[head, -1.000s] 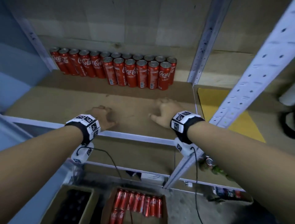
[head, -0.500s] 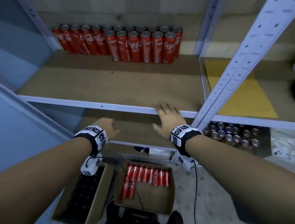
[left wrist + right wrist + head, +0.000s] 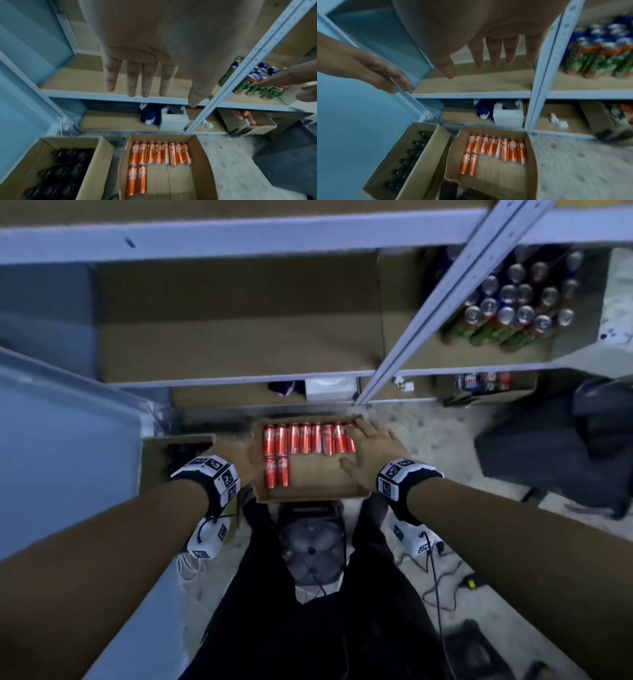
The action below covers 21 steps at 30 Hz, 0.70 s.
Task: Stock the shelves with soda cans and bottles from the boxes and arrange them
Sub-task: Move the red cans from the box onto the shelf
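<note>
An open cardboard box (image 3: pixel 318 481) stands on the floor and holds several red soda cans (image 3: pixel 305 438) lying flat: one long row and two more below it. My left hand (image 3: pixel 236 458) hovers over the box's left wall, and my right hand (image 3: pixel 371 448) hovers over the right end of the row. Neither hand holds anything. In the left wrist view the left hand (image 3: pixel 137 77) has straight fingers high above the cans (image 3: pixel 161 152). The right wrist view shows my right hand (image 3: pixel 496 51) spread the same way above the cans (image 3: pixel 498 148).
A second box of dark bottles (image 3: pixel 178 453) sits left of the can box. Green, orange and blue cans (image 3: pixel 507 313) fill the right-hand shelf behind a metal upright (image 3: pixel 428 313). A white box (image 3: pixel 329 388) is on the bottom shelf. A dark bag (image 3: pixel 565 446) and cables (image 3: pixel 442 587) lie on the floor.
My view has swung down from the upper shelf of red cans to the floor. Both hands have left that shelf and dropped toward the box of cans.
</note>
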Tool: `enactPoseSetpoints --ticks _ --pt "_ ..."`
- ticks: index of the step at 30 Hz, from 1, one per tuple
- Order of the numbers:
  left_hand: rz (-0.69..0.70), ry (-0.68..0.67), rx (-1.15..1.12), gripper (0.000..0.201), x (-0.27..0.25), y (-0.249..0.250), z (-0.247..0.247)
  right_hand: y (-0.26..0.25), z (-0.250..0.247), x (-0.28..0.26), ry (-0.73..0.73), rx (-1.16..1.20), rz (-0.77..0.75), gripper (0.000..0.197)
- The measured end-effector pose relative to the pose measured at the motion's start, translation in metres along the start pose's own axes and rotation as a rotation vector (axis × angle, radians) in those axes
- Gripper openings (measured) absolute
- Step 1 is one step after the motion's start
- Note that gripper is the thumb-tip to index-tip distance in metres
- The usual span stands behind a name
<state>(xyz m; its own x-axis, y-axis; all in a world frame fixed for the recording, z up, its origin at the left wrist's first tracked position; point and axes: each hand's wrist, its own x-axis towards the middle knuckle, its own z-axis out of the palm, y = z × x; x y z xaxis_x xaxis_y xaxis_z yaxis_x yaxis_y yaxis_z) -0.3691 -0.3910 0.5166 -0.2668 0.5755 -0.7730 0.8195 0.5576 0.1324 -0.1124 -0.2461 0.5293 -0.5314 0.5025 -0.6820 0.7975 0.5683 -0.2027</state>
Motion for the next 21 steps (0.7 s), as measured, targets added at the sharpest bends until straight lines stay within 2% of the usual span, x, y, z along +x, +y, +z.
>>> enactPoseSetpoints --ticks 2,4,7,12,15,21 --pt "0.017 -0.063 -0.045 0.054 -0.003 0.001 0.023 0.006 0.034 0.008 -0.083 0.032 0.051 0.080" --pt "0.013 -0.086 -0.063 0.054 0.001 -0.004 0.050 0.014 0.067 0.018 -0.144 0.051 0.104 0.081" --pt "0.004 -0.147 -0.102 0.035 0.021 -0.023 0.095 0.024 0.110 0.034 -0.217 0.052 0.167 0.076" --pt "-0.096 -0.186 -0.153 0.048 0.069 -0.039 0.150 0.036 0.166 0.076 -0.288 0.109 0.226 0.073" --pt "-0.102 -0.212 -0.185 0.041 0.111 -0.048 0.180 0.042 0.197 0.114 -0.324 0.067 0.217 0.073" --pt "-0.166 -0.195 -0.256 0.043 0.205 -0.063 0.232 0.048 0.250 0.209 -0.409 -0.023 0.170 0.078"
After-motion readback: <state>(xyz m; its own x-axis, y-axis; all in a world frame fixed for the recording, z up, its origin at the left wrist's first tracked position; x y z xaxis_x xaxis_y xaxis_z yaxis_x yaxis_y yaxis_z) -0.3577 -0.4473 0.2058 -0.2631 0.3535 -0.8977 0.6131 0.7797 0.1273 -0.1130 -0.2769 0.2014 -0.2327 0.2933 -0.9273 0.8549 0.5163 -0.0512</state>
